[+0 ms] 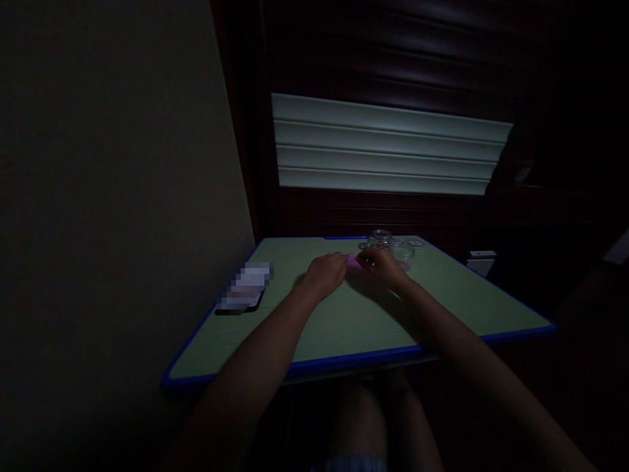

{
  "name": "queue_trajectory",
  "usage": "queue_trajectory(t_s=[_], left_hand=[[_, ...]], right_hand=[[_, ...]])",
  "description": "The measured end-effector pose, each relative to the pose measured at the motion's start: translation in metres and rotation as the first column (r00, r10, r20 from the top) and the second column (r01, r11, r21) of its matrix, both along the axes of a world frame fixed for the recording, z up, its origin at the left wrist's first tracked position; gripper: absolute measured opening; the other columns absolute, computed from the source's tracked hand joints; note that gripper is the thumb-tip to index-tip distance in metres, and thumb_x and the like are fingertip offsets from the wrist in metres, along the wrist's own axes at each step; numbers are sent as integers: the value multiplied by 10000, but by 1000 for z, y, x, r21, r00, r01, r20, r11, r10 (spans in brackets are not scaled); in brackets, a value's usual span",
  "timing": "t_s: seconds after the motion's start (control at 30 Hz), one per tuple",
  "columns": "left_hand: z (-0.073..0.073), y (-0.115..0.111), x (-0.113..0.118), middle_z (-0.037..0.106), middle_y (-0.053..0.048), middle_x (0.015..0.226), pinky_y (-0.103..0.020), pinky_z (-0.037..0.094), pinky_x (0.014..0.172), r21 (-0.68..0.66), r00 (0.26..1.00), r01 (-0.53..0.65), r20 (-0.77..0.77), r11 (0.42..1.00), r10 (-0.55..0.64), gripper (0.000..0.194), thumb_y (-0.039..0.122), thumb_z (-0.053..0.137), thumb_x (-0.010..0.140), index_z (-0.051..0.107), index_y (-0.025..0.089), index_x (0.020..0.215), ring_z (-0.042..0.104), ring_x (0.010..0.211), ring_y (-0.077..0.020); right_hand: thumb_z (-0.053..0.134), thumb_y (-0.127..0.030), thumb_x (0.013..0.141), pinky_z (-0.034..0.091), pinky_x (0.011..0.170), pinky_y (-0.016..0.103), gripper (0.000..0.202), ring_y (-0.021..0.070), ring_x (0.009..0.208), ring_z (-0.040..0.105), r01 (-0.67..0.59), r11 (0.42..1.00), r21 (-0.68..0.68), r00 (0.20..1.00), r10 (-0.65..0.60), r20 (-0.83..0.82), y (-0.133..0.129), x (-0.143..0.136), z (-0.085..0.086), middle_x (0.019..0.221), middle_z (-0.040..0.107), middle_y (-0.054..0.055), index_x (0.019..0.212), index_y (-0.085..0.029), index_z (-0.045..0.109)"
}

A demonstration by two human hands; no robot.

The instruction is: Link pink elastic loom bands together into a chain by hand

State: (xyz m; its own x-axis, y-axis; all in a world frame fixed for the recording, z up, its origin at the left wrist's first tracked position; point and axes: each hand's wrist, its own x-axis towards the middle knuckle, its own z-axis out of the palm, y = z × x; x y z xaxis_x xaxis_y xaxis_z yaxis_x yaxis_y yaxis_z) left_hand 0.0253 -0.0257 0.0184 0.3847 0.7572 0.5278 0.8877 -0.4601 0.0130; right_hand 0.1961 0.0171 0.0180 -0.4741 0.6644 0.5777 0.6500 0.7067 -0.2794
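Note:
A small, shiny pink thing (352, 259) shows between my two hands, above the far half of the table; its kind is too small and dim to tell. My left hand (327, 272) is closed on its left side, knuckles up. From the right, my right hand (382, 266) reaches in with thumb and fingers pinched at the pink thing's edge; what lies in the pinch is hidden. Just behind the right hand stands a clear jar (382, 236) with small coloured pieces in it. A lower clear container (405, 254) sits beside that hand, with something pink near its base.
The pale green table (314, 334) has a blue rim. Round lids or discs (415, 243) lie at its far right. A phone-like, pixelated object (246, 288) rests near the left edge. A wall (122, 196) rises on the left, and a slatted panel (388, 151) stands behind.

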Motion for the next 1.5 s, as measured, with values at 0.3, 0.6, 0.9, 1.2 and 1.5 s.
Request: queue_trajectory(t_s=[0.3, 0.6, 0.9, 1.2, 1.5], left_hand=[[0, -1, -4, 591, -68, 924, -263, 408, 731, -3, 989, -45, -143, 999, 44, 287, 253, 291, 862, 555, 172, 939, 555, 838, -161], [3, -2, -6, 596, -81, 939, -277, 417, 732, -41, 983, -36, -180, 999, 28, 279, 246, 299, 854, 557, 155, 906, 562, 849, -179], [-1, 0, -6, 597, -83, 933, -278, 415, 743, -24, 987, -16, -162, 1000, 12, 282, 249, 297, 853, 557, 155, 906, 560, 848, -175], [3, -3, -4, 599, -87, 941, -283, 414, 747, -55, 988, -39, -152, 998, 30, 290, 252, 294, 854, 562, 157, 916, 562, 865, -180], [-1, 1, -6, 610, -91, 954, -287, 409, 773, -50, 991, -31, -128, 998, 24, 295, 272, 303, 855, 566, 164, 937, 566, 873, -185]], right_hand=[[387, -283, 833, 333, 603, 245, 283, 167, 741, 559, 453, 874, 177, 872, -476, 116, -6, 25, 13, 916, 630, 94, 897, -191, 647], [361, -180, 808, 342, 664, 300, 301, 229, 798, 562, 748, 613, 256, 608, -787, 107, 3, 59, 10, 838, 615, 165, 841, -107, 651], [359, -179, 801, 347, 657, 317, 304, 244, 800, 569, 775, 574, 264, 569, -816, 101, 6, 62, 9, 828, 622, 177, 824, -105, 653], [381, -214, 801, 361, 654, 270, 301, 200, 791, 572, 682, 712, 169, 722, -691, -2, 5, 53, 14, 880, 632, 139, 924, -136, 644], [465, -154, 728, 385, 601, 222, 243, 131, 652, 554, 23, 999, -45, 998, -21, 55, 8, 12, -1, 789, 659, 72, 866, -129, 663]])
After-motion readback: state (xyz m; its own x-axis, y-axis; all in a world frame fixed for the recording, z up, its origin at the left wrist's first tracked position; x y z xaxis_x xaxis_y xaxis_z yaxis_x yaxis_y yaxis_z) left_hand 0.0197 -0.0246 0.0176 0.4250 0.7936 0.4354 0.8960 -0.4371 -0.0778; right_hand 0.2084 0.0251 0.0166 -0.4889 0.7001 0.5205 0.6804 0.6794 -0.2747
